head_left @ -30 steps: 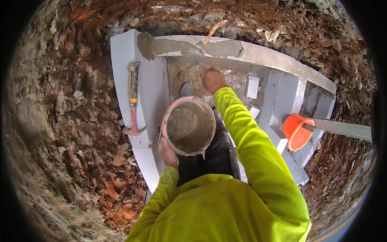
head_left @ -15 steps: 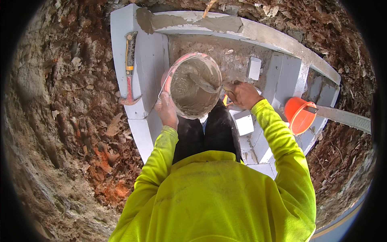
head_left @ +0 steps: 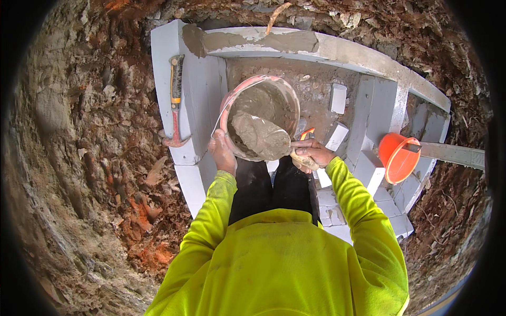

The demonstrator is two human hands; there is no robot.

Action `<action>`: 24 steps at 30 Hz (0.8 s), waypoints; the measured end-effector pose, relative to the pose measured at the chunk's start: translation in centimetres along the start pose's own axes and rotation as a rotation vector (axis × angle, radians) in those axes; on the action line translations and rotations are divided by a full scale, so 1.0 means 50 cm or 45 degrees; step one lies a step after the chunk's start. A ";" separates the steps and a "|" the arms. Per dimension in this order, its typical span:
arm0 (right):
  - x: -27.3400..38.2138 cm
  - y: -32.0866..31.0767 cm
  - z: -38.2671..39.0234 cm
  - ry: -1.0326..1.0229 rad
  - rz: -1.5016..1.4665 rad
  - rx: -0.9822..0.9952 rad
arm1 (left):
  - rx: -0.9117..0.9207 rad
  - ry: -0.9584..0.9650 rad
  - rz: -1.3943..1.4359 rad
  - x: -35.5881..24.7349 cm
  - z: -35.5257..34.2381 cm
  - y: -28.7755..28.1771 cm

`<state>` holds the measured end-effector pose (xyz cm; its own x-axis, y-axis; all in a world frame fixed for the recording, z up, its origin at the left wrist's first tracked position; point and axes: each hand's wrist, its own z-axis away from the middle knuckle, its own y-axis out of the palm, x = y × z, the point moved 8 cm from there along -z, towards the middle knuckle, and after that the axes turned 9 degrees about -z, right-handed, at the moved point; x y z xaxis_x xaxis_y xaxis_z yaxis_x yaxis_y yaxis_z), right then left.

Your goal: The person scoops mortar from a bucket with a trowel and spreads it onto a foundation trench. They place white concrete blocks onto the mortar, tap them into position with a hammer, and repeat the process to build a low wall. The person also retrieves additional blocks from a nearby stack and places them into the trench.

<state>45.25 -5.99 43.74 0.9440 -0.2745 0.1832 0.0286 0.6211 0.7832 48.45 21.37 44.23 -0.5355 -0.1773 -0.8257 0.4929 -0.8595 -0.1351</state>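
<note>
My left hand (head_left: pixel 222 152) grips the near left rim of a mortar bucket (head_left: pixel 295 100), by its thin wire handle. The bucket is reddish and smeared, with wet grey mortar (head_left: pixel 258 100) inside. My right hand (head_left: pixel 312 155) is closed around the handle of a trowel (head_left: pixel 297 144) at the bucket's near right side. A thick heap of mortar (head_left: pixel 262 135) covers the trowel's blade, which lies over the bucket's opening. The heap hides most of the blade.
A hammer (head_left: pixel 175 100) lies on the grey block wall (head_left: pixel 196 79) at left. An orange bucket (head_left: pixel 389 152) stands at right, with a long straight bar (head_left: pixel 453 154) reaching into it. White block pieces (head_left: pixel 338 98) lie inside the walls. Rough earth (head_left: pixel 95 158) surrounds them.
The trowel has come up from inside the mortar with a heap on its blade. My right hand has moved nearer and turned. My left hand keeps its hold on the bucket.
</note>
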 end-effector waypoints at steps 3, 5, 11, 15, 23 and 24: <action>0.076 -0.044 -0.022 -0.295 0.090 -0.258 | -0.061 -0.102 0.106 0.037 -0.006 -0.020; 0.154 -0.086 -0.060 -0.401 0.399 -0.576 | -0.052 -0.056 0.170 0.045 -0.006 -0.036; 0.317 -0.074 -0.277 -0.724 1.826 -1.116 | -0.145 -0.236 -0.030 0.088 0.016 -0.110; 0.272 -0.007 -0.375 -0.682 2.031 -1.023 | -0.212 -0.317 -0.055 0.092 0.034 -0.135; 0.347 -0.079 -0.319 -0.111 2.006 -1.354 | -0.191 -0.372 -0.103 0.066 0.058 -0.140; 0.349 -0.097 -0.285 -0.194 2.010 -1.394 | -0.235 -0.425 -0.143 0.069 0.064 -0.146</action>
<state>66.24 -3.34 34.67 0.2871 0.8971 0.3359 -0.4734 0.4378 -0.7644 40.80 25.51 44.12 -0.7715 -0.2598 -0.5807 0.5176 -0.7870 -0.3356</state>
